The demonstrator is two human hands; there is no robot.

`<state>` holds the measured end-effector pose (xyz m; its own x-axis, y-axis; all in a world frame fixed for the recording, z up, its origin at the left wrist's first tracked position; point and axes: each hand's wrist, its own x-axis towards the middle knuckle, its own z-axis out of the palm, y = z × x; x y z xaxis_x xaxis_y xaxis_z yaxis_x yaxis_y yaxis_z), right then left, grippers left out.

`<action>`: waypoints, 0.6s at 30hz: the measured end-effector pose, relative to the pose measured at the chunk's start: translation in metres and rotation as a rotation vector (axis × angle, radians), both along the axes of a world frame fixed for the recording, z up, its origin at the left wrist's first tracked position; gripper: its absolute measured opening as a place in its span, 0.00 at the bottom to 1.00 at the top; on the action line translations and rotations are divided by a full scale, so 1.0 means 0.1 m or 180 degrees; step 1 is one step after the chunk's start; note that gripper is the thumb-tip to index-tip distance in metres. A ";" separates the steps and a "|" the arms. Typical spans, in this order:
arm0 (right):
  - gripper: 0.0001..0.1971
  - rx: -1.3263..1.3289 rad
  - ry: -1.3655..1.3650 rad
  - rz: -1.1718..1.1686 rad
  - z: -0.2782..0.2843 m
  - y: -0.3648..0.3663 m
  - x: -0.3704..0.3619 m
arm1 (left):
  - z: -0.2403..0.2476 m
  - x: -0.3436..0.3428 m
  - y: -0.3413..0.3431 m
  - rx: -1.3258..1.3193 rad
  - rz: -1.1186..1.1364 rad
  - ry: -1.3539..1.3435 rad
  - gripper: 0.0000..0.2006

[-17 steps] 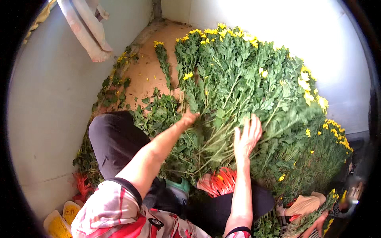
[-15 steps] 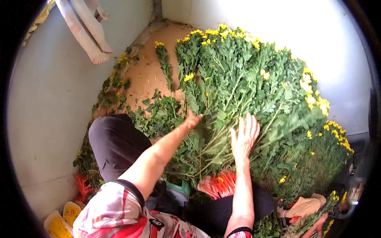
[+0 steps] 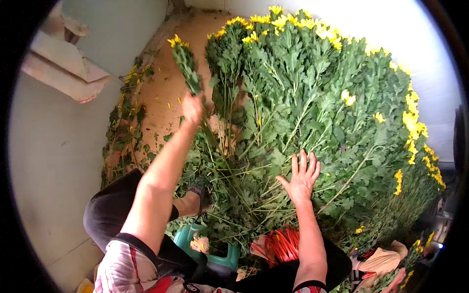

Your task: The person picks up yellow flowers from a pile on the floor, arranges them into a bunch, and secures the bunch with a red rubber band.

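My left hand (image 3: 193,108), slightly blurred, is closed around a narrow bunch of yellow chrysanthemums (image 3: 184,63) at the left of the pile. The yellow heads point away from me, and the stems trail back below the hand. My right hand (image 3: 301,183) is open, its fingers spread over the cut stems and leaves of the big chrysanthemum pile (image 3: 293,83); whether the palm touches them I cannot tell. Most flower heads line the pile's far and right edges. By my right forearm lies a bundle of red strips (image 3: 281,246).
A green plastic stool (image 3: 188,237) stands by my legs. Loose leaves and wilted greenery (image 3: 119,139) lie along the left wall (image 3: 58,166). Pale cloth (image 3: 66,68) hangs at upper left. Another person's hand (image 3: 396,281) shows at lower right.
My left hand has moved left and away from me and taken hold of the separate chrysanthemum bunch, which now tilts. My right hand's fingers have spread wider. The view has shifted.
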<state>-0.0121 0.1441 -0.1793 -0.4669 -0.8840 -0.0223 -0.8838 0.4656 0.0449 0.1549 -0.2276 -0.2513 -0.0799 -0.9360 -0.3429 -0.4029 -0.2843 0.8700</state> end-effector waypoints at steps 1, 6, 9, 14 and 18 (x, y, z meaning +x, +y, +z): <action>0.42 0.0054 0.0019 -0.0006 0.01 -0.02 0.00 | -0.07 0.16 -0.34 0.0404 -0.0163 0.0201 0.13; 0.41 0.0096 0.0063 0.0003 -0.08 -0.06 -0.04 | -0.33 0.38 -1.26 -0.0627 -0.2418 -0.2806 0.31; 0.42 0.0066 0.0080 0.0023 -0.14 -0.10 -0.08 | -0.75 -0.12 -1.12 0.0569 -0.0433 -0.0970 0.46; 0.41 0.0158 0.0180 0.0007 -0.23 -0.10 -0.13 | -0.56 -1.34 0.07 0.0237 -0.1006 -0.2926 0.58; 0.39 -0.0113 0.0274 0.0092 -0.26 -0.02 -0.16 | -0.88 -0.84 -0.24 -0.0505 -0.0249 -0.1240 0.43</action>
<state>-0.0278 0.1416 -0.2056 -0.4401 -0.8966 0.0483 -0.8905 0.4428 0.1051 0.0712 -0.2513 -0.3396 -0.0459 -0.9758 -0.2138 -0.7250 -0.1147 0.6791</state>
